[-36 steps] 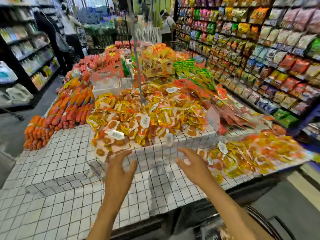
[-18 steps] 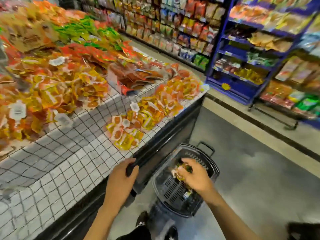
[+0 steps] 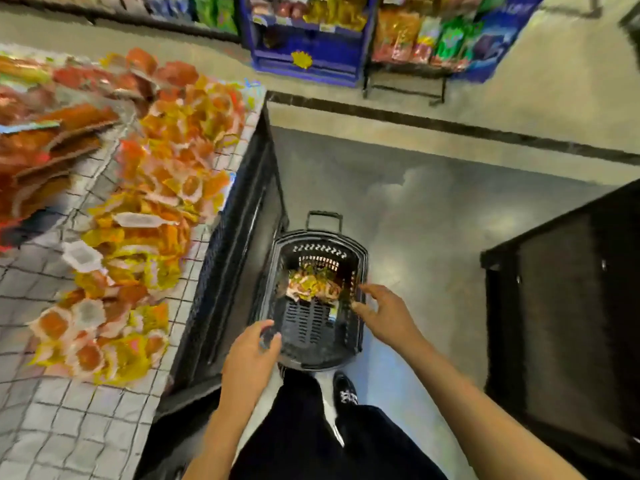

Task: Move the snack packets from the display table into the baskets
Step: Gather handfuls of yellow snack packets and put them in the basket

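Observation:
A black plastic basket (image 3: 360, 258) stands on the floor beside the display table (image 3: 69, 427). A few yellow and orange snack packets (image 3: 311, 287) lie in the far half of its bottom. My right hand (image 3: 384, 313) hovers over the basket's right rim, fingers spread, holding nothing. My left hand (image 3: 251, 358) is at the basket's near left rim, fingers curled by the edge; a grip on the rim is not clear. Heaps of orange and yellow snack packets (image 3: 145, 237) cover the table's grid-patterned top at the left.
The table's black side panel (image 3: 239, 258) runs right next to the basket. A black cabinet (image 3: 568, 317) stands at the right. Blue and black snack racks (image 3: 311, 39) line the far side of the aisle. My legs and shoes (image 3: 343, 389) are just behind the basket.
The view swung from the table down to the floor basket. My right hand let the packets go into the basket and drew back to its right rim; my left hand left the table edge for the basket.

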